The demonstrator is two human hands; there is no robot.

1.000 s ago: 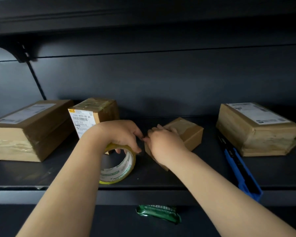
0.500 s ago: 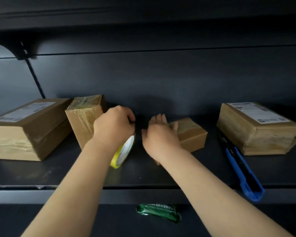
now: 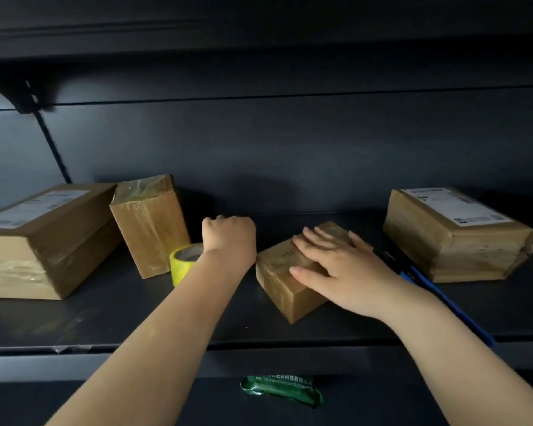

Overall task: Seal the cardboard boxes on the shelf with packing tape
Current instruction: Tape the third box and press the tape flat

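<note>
A small cardboard box (image 3: 279, 282) lies at an angle in the middle of the dark shelf (image 3: 105, 318). My right hand (image 3: 342, 272) rests flat on its top with the fingers straight. A yellow-rimmed roll of packing tape (image 3: 182, 262) stands on edge beside a taped upright box (image 3: 150, 229). My left hand (image 3: 230, 238) is curled just beyond the roll, its wrist covering the roll's right side. Whether those fingers hold the roll or the tape end is hidden.
A large labelled box (image 3: 43, 238) sits at the far left and another labelled box (image 3: 453, 238) at the right. A blue utility knife (image 3: 450, 305) lies between the small box and the right box. A green packet (image 3: 282, 390) lies on the lower shelf.
My left hand carried the tape roll left and back, and the roll now stands by the upright box. My right hand slid onto the small box's top and flattened. The upright box turned.
</note>
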